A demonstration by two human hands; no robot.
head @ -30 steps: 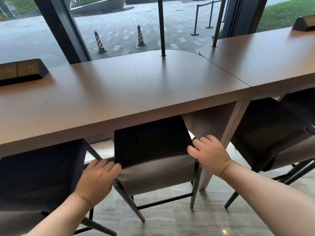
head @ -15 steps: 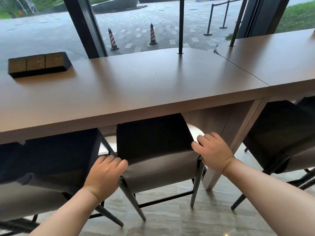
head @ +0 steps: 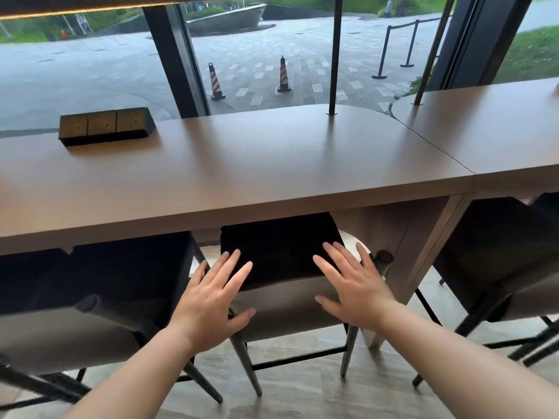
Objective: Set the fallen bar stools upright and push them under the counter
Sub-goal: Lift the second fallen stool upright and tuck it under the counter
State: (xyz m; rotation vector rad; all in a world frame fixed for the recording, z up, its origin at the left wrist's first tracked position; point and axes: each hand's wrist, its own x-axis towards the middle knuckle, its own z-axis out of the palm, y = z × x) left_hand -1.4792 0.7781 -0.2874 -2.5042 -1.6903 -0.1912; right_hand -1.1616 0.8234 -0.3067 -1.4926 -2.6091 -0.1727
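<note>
A bar stool point(head: 281, 252) with a black seat and a grey back stands upright, its seat partly under the brown counter point(head: 242, 164). My left hand point(head: 211, 300) hovers over the stool's left back corner, fingers spread, holding nothing. My right hand point(head: 351, 285) is spread the same way over the right back corner. Whether the palms touch the stool's back is unclear. A second stool point(head: 99, 297) stands upright to the left, tucked under the counter. A third stool point(head: 508, 252) stands to the right under the adjoining counter.
A black and gold socket box point(head: 106, 125) sits on the counter at the back left. A thin black pole point(head: 334, 55) rises from the counter's far edge. A slanted counter leg point(head: 423, 255) stands right of the middle stool. Glass windows lie behind; pale tiled floor point(head: 302, 388) below.
Both hands have let go of the middle stool's back corners and opened flat with fingers spread. The stool sits slightly further under the counter. My view has shifted to the left.
</note>
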